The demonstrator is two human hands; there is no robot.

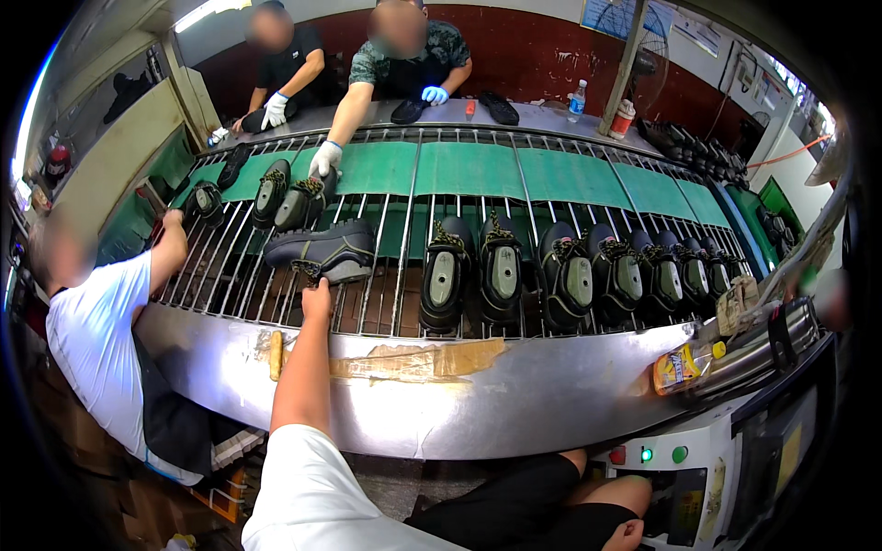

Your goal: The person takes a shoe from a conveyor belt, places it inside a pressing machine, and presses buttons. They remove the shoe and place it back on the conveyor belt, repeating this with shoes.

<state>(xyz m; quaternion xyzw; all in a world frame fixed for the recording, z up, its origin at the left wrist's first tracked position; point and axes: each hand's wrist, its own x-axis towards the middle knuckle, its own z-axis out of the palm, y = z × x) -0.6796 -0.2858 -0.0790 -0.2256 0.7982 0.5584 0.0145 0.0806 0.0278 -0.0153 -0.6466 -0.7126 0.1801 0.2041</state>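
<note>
My left hand (316, 300) reaches forward over the metal rack and grips a dark work shoe (317, 250) by its yellow-flecked laces. The shoe lies on its side, toe to the left, with a grey insert showing at its opening. My right hand (625, 535) rests low by my right knee, partly cut off by the picture's edge, with its fingers not clear. Right of the held shoe, a row of similar dark shoes (500, 266) stands on the bars, grey-green inserts with a small hole facing up. Another dark shoe (273, 195) stands beyond, to the left.
Metal bars (395, 303) cross green sheeting (469, 170). A steel ledge (551, 395) with torn tape runs in front of me; a yellow-labelled bottle (684, 367) and steel flask (763, 344) sit right. Opposite, a co-worker's gloved hand (325, 159) touches a shoe (305, 202); another co-worker (106, 303) reaches from the left.
</note>
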